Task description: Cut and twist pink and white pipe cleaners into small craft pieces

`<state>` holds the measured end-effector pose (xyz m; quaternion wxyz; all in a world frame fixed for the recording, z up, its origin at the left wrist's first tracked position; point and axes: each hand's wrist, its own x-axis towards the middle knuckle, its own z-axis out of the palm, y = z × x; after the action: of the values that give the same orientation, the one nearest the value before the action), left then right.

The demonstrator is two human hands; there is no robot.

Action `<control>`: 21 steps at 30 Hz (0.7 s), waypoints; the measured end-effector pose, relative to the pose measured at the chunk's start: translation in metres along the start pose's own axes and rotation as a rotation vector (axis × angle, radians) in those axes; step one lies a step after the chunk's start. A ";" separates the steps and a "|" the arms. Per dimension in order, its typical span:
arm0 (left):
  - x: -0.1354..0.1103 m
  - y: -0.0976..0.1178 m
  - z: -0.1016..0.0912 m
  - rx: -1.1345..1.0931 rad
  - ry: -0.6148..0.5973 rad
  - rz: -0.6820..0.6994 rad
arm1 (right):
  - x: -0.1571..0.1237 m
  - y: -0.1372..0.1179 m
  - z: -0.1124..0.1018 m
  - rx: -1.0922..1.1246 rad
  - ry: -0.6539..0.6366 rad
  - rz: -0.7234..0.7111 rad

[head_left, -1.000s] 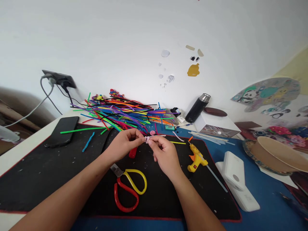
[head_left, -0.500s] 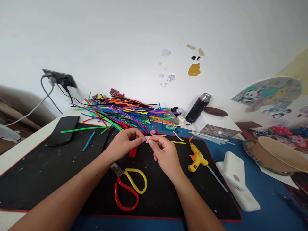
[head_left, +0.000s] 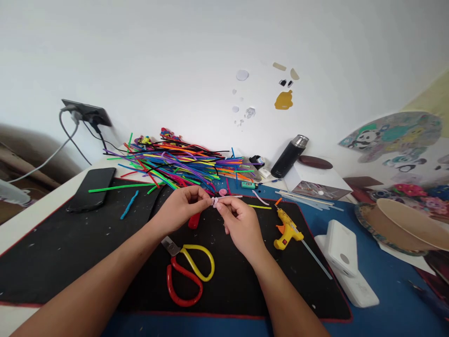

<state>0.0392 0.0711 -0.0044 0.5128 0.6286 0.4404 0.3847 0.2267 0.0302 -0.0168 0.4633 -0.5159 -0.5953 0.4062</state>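
Observation:
Between my two hands is a small pale pink pipe cleaner (head_left: 214, 201), bent or coiled at its middle, with a straight end running out past my right fingers. My left hand (head_left: 185, 206) pinches it from the left with thumb and forefinger. From the right, my right hand (head_left: 240, 220) pinches the same piece, fingertips almost touching the left ones. Just behind the hands lies a pink spiral coil (head_left: 222, 192). Below them, scissors (head_left: 189, 276) with one red and one yellow handle rest on the black mat (head_left: 238, 285); my left hand and forearm partly hide the blades.
A heap of colourful pipe cleaners (head_left: 182, 164) lies along the wall. At right are a yellow glue gun (head_left: 288, 230), white power banks (head_left: 345, 257) and a tilted black flask (head_left: 289, 157). A black phone (head_left: 91, 189) and a short blue pipe cleaner (head_left: 129, 205) lie at left.
Both hands hold nearly the same pose around the pale pink pipe cleaner. The camera view has shifted very slightly; nothing else has visibly moved.

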 end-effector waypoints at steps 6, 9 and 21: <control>0.000 -0.001 0.000 0.001 -0.012 0.003 | -0.001 0.001 0.001 -0.032 0.001 -0.018; 0.001 -0.002 -0.001 0.008 -0.011 0.010 | 0.000 0.000 0.001 -0.041 0.002 -0.016; 0.001 0.000 0.000 0.019 -0.007 0.015 | -0.001 -0.001 0.000 -0.056 0.001 -0.025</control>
<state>0.0393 0.0716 -0.0047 0.5055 0.6381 0.4374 0.3821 0.2268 0.0291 -0.0155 0.4541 -0.5212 -0.6127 0.3831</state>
